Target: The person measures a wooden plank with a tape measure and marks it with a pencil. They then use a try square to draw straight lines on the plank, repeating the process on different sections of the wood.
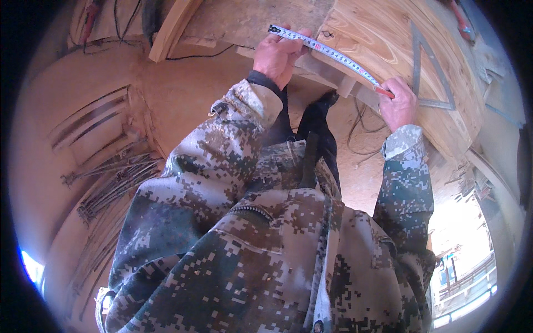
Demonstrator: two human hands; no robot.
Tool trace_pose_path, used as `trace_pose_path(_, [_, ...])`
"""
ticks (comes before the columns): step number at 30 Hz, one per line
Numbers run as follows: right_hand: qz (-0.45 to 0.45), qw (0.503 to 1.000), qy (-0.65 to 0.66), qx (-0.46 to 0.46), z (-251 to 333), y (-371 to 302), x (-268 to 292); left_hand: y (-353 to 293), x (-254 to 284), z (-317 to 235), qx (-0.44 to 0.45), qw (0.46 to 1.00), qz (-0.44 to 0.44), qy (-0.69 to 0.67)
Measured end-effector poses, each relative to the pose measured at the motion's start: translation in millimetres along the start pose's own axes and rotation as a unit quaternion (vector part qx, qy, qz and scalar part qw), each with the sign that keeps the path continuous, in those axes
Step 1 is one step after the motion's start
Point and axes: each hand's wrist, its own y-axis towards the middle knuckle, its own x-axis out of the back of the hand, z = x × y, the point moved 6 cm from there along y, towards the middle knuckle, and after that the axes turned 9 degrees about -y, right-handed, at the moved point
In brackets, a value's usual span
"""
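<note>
A white tape measure blade [338, 57] stretches in a slight arch between my two hands, above the near edge of a wood-grained board [369, 28]. My left hand [279, 55] pinches the blade near its dark-tipped end. At the other end, my right hand [400, 102] is closed around the tape measure. A short red piece [384, 92] sticks out from its fingers; whether it belongs to the tape's case or is a separate pencil, I cannot tell. A triangular set square [448, 91] lies flat on the board, just right of my right hand.
A dusty worktop [252, 21] adjoins the board on the left, with a curved wooden piece [173, 28] at its edge. A cable [355, 130] lies on the floor below. Several long metal clamps [119, 177] stand at the left. A red-handled tool [463, 25] lies far right.
</note>
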Motion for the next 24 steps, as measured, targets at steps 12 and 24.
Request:
trace_pose_path(12, [0.013, 1.000, 0.000, -0.014, 6, 1, -3, 2, 7, -2, 0.028, 0.998, -0.002, 0.051])
trace_pose_path(24, [0.030, 0.996, -0.040, -0.077, 2, 9, -13, 7, 10, -7, 0.034, 0.998, 0.003, 0.061])
